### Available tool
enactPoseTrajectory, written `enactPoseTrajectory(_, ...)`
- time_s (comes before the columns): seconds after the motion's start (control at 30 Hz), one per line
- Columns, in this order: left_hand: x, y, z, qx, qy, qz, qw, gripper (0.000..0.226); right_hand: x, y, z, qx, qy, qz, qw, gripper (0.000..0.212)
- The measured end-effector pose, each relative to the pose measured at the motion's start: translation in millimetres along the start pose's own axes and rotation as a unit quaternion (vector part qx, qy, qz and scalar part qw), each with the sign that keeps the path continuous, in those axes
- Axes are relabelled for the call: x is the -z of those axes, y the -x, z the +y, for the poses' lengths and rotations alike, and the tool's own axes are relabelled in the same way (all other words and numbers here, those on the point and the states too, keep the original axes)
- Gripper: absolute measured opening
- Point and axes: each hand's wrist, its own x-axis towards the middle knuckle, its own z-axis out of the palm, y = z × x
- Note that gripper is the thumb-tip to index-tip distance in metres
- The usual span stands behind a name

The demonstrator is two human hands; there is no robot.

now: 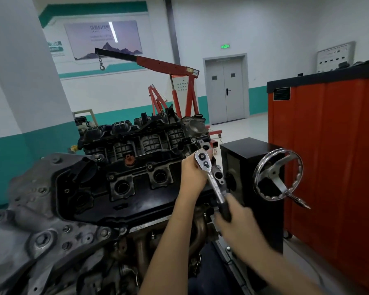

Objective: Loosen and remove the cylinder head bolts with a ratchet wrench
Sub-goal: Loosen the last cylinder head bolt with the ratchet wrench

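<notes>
The pale floor (241,129) carries a red engine hoist (165,64), an orange tool cabinet (332,150) and a black engine stand (248,165).

Handwheel (278,174) and black box (246,158) crowd right, open floor (239,130) beyond

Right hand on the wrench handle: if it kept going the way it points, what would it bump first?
Probably the left hand, which holds the ratchet wrench near its head. The right hand points up along the handle toward it; depth is unclear.

Chrome ratchet wrench (216,187), black-handled, tilted
</notes>
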Motion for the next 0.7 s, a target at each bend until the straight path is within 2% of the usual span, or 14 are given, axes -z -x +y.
enactPoseTrajectory(0.1,2.0,-2.3,0.2,-0.009,-0.027,0.014,0.999,0.055,-49.4,4.5,-18.1,-0.035,-0.106,0.014,0.994,0.013)
enactPoseTrajectory(0.17,4.7,-4.0,1.4,-0.006,-0.06,0.016,0.998,0.057,-50.2,2.2,-19.8,-0.036,-0.109,0.005,0.993,0.015)
enactPoseTrajectory(0.27,10.1,-8.2,-0.3,-0.01,-0.073,-0.019,0.997,0.059,-4.3,-5.1,-4.9,0.011,-0.01,-0.054,0.998,0.023)
enactPoseTrajectory(0.33,11.3,-10.4,1.0,-0.009,-0.092,-0.044,0.995,0.056,45.1,-24.1,7.1,0.048,0.092,-0.113,0.988,0.028)
enactPoseTrajectory(0.4,10.3,-10.6,2.3,-0.017,-0.112,-0.05,0.992,0.045,90.9,-57.3,8.2,0.091,0.262,-0.141,0.95,0.022)
enactPoseTrajectory(0.47,9.2,-9.7,0.6,-0.023,-0.11,-0.037,0.993,0.028,114.1,-85.0,-4.0,0.15,0.401,-0.127,0.895,0.018)
enactPoseTrajectory(0.53,10.3,-8.1,-4.8,-0.02,-0.077,-0.009,0.997,0.035,112.4,-93.7,-11.6,0.178,0.434,-0.103,0.877,0.017)
enactPoseTrajectory(0.6,11.3,-6.0,-7.8,-0.01,-0.048,0.006,0.999,0.048,95.3,-77.9,-6.5,0.153,0.396,-0.072,0.903,0.015)
enactPoseTrajectory(0.7,6.0,-3.2,-10.9,-0.024,-0.032,0.012,0.999,0.05,49.6,-27.1,4.9,0.054,0.155,-0.043,0.985,0.014)
